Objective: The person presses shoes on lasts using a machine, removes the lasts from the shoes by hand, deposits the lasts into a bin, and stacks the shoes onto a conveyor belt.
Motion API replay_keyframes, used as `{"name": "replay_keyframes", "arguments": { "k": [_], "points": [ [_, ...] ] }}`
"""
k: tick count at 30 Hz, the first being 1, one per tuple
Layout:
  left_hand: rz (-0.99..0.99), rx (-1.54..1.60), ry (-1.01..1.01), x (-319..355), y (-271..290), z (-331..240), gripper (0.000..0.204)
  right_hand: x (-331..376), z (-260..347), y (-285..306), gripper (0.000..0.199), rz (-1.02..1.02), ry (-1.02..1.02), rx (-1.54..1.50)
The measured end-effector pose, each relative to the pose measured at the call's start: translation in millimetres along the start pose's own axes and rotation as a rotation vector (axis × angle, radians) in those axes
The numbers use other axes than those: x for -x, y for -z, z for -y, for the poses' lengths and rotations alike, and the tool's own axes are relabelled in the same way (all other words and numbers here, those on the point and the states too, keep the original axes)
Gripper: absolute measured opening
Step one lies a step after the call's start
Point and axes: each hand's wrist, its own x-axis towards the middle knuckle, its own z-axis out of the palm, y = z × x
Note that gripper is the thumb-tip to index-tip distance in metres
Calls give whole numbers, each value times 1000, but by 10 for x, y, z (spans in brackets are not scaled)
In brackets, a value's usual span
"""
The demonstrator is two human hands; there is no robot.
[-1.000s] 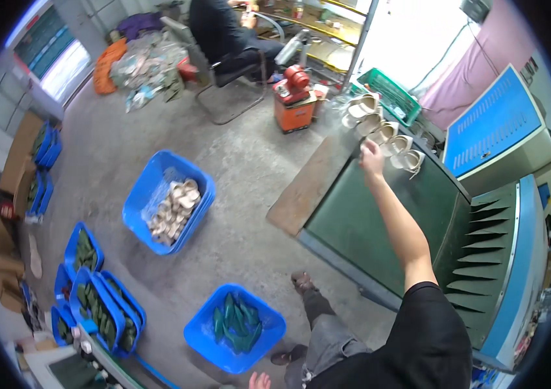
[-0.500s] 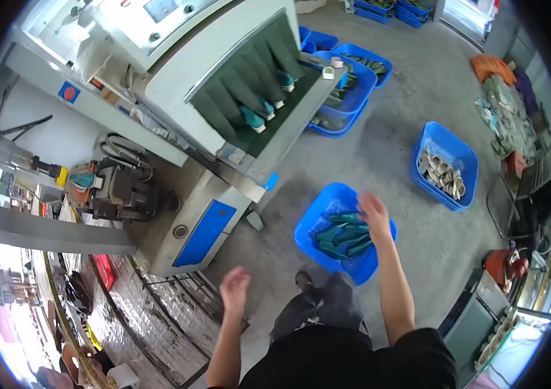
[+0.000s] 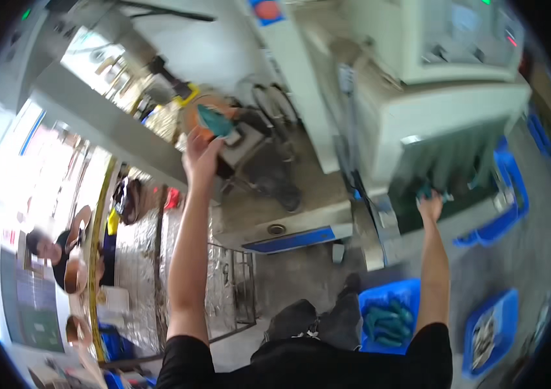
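Note:
My left hand [image 3: 200,155] reaches up to a small machine, where a teal shoe upper [image 3: 215,120] sits against an orange part. Its thumb and fingers are apart just below the upper; blur hides whether they touch it. My right hand [image 3: 430,207] is at the curtained opening of a large pale machine, its fingers closed on a teal shoe piece [image 3: 425,193]. Dark green curtain strips [image 3: 447,162] hang behind that hand. By my feet, a blue basket [image 3: 411,287] holds several teal uppers [image 3: 385,322].
Another blue basket [image 3: 512,311] with pale pieces stands at the lower right. More blue baskets [image 3: 512,168] are beyond the large machine. A metal rack [image 3: 239,285] and a foil-covered bench [image 3: 136,279] lie to my left, where a co-worker [image 3: 51,249] sits.
My view has swung left toward the machines. My left hand has risen to the small machine's teal upper. My right hand has moved from above the basket to the curtained opening and gripped a piece.

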Motion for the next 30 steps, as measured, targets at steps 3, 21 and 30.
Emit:
{"name": "replay_keyframes", "arguments": {
  "k": [3, 21, 30],
  "points": [
    [-114, -173, -82, -668, -361, 208, 80, -8, -378, 65, 40, 18, -85, -62],
    [-148, 1123, 282, -1000, 642, 604, 74, 1264, 4925, 1691, 41, 564, -178, -1424],
    [-179, 1124, 247, -9, 2067, 774, 89, 692, 7045, 444, 60, 612, 518, -910]
  ]
}}
